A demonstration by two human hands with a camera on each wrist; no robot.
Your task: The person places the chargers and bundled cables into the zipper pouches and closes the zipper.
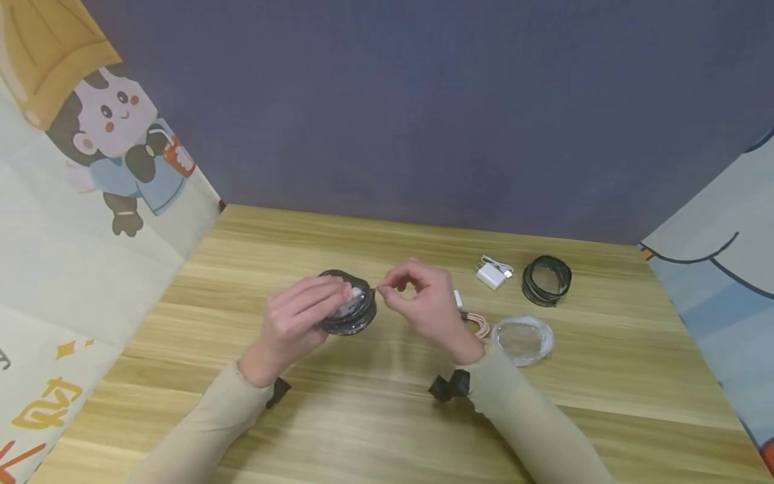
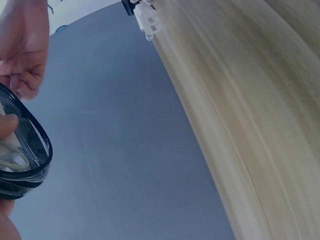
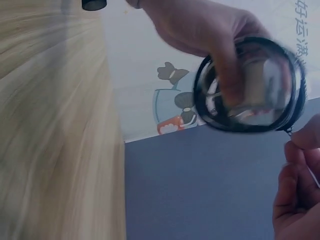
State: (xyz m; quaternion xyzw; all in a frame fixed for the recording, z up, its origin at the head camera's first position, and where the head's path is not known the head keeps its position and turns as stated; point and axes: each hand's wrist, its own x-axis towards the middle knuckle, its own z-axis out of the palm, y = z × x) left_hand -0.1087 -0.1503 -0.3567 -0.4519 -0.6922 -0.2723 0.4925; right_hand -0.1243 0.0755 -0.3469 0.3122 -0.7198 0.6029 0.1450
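My left hand (image 1: 296,316) grips a small round see-through pouch (image 1: 353,323) with black trim, holding it up over the table. A white block (image 3: 257,82), which looks like a charger, and a pale cable (image 2: 15,162) show through its clear side. Close on the pouch's right, my right hand (image 1: 429,302) pinches a small zipper pull (image 3: 288,132) at the black rim between thumb and forefinger. The left thumb presses on the clear face in the right wrist view. How far the zipper is closed cannot be seen.
On the table's right side lie a white charger with a cable (image 1: 492,275), a black-rimmed round pouch (image 1: 532,290) and a white-rimmed round pouch (image 1: 545,339). A coiled orange-pink cable (image 1: 480,324) sits partly behind the right wrist. A dark blue partition (image 1: 411,121) borders the table's far edge.
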